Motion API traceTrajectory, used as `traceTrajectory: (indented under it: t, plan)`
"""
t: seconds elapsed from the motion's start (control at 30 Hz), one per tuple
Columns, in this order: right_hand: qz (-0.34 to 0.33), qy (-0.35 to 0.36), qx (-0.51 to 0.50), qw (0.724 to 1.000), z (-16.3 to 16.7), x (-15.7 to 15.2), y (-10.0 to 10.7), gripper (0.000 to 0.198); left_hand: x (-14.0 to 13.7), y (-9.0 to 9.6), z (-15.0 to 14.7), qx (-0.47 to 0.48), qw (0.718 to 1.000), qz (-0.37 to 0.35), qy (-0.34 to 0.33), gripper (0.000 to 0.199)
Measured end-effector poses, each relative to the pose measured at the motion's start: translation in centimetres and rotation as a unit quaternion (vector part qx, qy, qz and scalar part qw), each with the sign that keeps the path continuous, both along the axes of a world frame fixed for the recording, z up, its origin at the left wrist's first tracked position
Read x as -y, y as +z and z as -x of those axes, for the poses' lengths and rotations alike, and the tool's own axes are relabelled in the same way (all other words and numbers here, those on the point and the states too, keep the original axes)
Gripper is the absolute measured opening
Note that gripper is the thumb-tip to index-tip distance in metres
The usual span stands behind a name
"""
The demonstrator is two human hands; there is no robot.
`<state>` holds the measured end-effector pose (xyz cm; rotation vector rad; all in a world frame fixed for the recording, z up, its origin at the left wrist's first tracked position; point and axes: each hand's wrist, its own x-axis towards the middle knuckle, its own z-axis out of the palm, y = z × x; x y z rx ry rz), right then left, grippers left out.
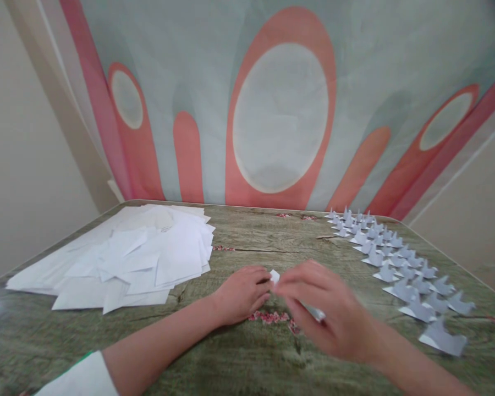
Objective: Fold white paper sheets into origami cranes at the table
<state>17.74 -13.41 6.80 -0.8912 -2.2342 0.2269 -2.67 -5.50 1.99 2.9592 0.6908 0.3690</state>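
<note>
A small piece of white folded paper (274, 276) shows between my two hands at the middle of the table; most of it is hidden by fingers. My left hand (244, 294) rests on the tabletop, fingers bent and held together, its fingertips against the paper's left side. From the right, my right hand (324, 308) pinches at the same paper with thumb and fingertips, slightly smeared by motion. Something whitish also shows between the thumb and palm of the right hand, too covered to name.
Loose white paper sheets (140, 253) lie in a spread pile on the left. Rows of small folded paper figures (396, 258) with upright points stand along the right side. The wood-patterned table (256, 231) meets a printed curtain (206, 71) at its far edge.
</note>
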Motion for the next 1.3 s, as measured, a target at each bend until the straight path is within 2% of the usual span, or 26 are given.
traceTrajectory:
  t: [0.13, 0.2, 0.27, 0.43, 0.73, 0.9, 1.1, 1.3]
  plan:
    - [0.068, -0.153, 0.052, 0.985, 0.0, -6.3, -4.9, 0.029, 0.1, 0.0, 0.0, -0.001, 1.000, 0.002, 0.001, 0.027]
    - [0.069, -0.175, 0.068, 0.980, -0.9, -7.6, -7.2, 0.036, 0.3, -0.1, 0.0, 0.000, 1.000, -0.002, 0.005, 0.029]
    - [0.063, -0.156, 0.073, 0.983, -1.8, -7.9, -8.4, 0.038, 0.4, -0.2, 0.0, -0.001, 1.000, -0.003, 0.010, 0.029]
    - [0.050, -0.064, 0.056, 0.995, -2.2, -7.6, -8.2, 0.038, 0.5, -0.3, 0.1, -0.003, 1.000, -0.003, 0.011, 0.030]
    - [0.152, -0.042, -0.040, 0.987, -2.4, -8.1, -8.3, 0.040, 0.4, -0.5, 0.2, -0.002, 1.000, 0.001, 0.009, 0.031]
    - [0.165, -0.041, -0.061, 0.984, -1.9, -7.8, -7.7, 0.034, 0.4, -0.5, 0.2, 0.005, 1.000, -0.003, 0.008, 0.032]
    - [0.173, -0.067, -0.089, 0.979, -0.9, -7.6, -7.8, 0.015, 0.1, -0.6, 0.3, 0.014, 1.000, 0.004, -0.001, 0.034]
    - [0.158, -0.091, -0.062, 0.981, -0.6, -7.6, -8.3, 0.015, 0.1, -0.4, 0.2, 0.006, 1.000, 0.012, 0.003, 0.034]
